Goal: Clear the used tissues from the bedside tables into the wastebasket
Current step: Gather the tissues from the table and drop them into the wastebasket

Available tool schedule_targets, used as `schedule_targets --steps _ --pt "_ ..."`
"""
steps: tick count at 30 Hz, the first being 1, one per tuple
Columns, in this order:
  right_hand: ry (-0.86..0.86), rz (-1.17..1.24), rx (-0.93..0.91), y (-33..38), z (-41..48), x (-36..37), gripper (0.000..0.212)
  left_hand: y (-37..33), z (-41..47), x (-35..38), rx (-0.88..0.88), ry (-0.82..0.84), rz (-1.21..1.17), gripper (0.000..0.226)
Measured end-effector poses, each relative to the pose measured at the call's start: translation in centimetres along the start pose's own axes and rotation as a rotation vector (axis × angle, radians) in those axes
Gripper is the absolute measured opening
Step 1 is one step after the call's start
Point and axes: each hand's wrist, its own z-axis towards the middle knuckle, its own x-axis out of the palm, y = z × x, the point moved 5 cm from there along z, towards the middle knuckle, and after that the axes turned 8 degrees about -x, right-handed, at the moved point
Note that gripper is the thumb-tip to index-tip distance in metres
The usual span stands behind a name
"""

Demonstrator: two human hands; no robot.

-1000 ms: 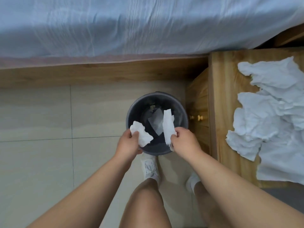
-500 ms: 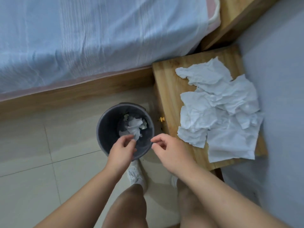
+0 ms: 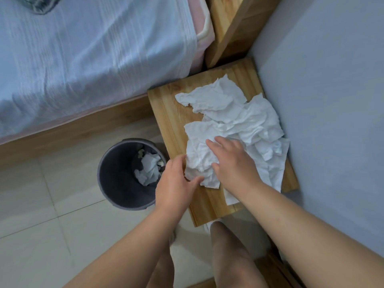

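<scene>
Looking down from the head camera at a small rectangular light-wood bedside table (image 3: 170,113) in a corner, between a pale blue-grey wall (image 3: 332,100) and a bed under a light blue crinkled sheet (image 3: 83,59). Heaped across the tabletop: crumpled white used tissues (image 3: 239,115), overlapping from the far edge to the near right edge. Reaching in from below, two bare forearms. Left hand (image 3: 174,186) at the pile's near left corner, thumb and fingers curled around a tissue edge, touching it; cannot tell whether actually pinched. Right hand (image 3: 230,161) lying palm-down on the pile, fingers spread and slightly bent, pressing the paper, nothing clasped. Standing on the pale tiled floor (image 3: 41,204) just left of the table: a round dark grey plastic wastebasket (image 3: 118,192), upright, with several white crumpled tissues inside. Along the bed's side, a wooden bed frame (image 3: 72,132). At the bottom, bare knees and a white sock.
</scene>
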Motion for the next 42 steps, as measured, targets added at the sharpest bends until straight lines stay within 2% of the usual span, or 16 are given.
schedule_targets --steps 2,4,7,9,13,16,22,25,27,32,35,42 --pt "0.082 -0.061 -0.032 -0.3 1.0 1.2 0.076 0.0 -0.1 0.9 0.006 0.0 0.006 0.08" --pt "0.111 -0.085 -0.045 -0.7 1.5 1.9 0.077 -0.3 0.1 1.6 0.02 -0.002 0.007 0.078" --pt "0.036 0.001 -0.053 -1.3 1.8 1.6 0.054 -0.8 0.7 1.9 0.051 -0.02 0.026 0.064" --pt "-0.029 0.085 -0.054 -1.5 1.7 0.8 0.036 -0.7 1.0 1.5 0.023 -0.023 -0.042 0.051" --pt "-0.131 0.248 -0.008 -1.6 1.2 -1.7 0.02 0.0 0.5 0.3 -0.084 -0.019 -0.212 0.04" --pt "-0.142 0.367 0.06 -2.1 0.4 -3.2 0.024 0.7 -0.2 -0.2 -0.142 0.002 -0.264 0.016" --pt "-0.273 0.739 0.202 -2.1 -1.6 -5.8 0.022 2.1 -2.1 -2.1 -0.249 0.041 -0.47 0.021" --pt "-0.327 0.85 0.268 -1.4 -2.1 -6.7 0.026 3.3 -3.4 -3.6 -0.309 0.032 -0.644 0.01" --pt "-0.368 0.898 0.302 -0.9 -2.4 -7.4 0.025 4.1 -4.0 -4.8 -0.322 0.037 -0.75 0.012" --pt "-0.363 0.824 0.17 3.3 -2.8 -8.8 0.027 7.1 -5.1 -7.8 -0.334 0.036 -0.946 0.013" --pt "-0.379 0.823 0.136 6.2 -2.5 -8.5 0.025 10.0 -5.2 -9.5 -0.37 0.003 -0.97 0.015" --pt "-0.303 0.771 0.1 12.7 0.2 -2.9 0.023 18.2 -4.0 -11.6 -0.476 -0.083 -1.056 0.019"
